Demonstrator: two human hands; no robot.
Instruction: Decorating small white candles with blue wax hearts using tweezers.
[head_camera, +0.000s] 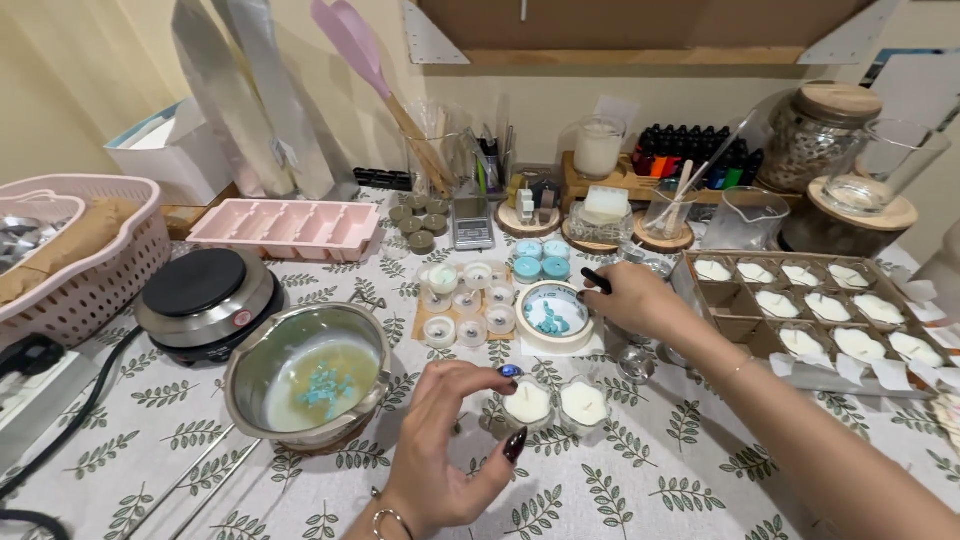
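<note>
My left hand (440, 450) hovers palm up near the front edge, fingers curled but apart, beside two small clear cups of white wax (555, 403). A small blue spot shows at its index fingertip; I cannot tell whether it is a nail or a wax chip. My right hand (635, 300) rests loosely closed on the cloth, its dark-nailed finger at the rim of a round white dish of blue wax chips (553, 315). Nothing is visible inside that hand.
A metal pot of pale melted wax with blue chips (310, 385) stands left of my left hand, and a hot plate (205, 295) behind it. Several small cups (470, 300), a pink mould (288, 225), a pink basket (80, 260), a divided tray of white wax shapes (810, 305) and jars surround them.
</note>
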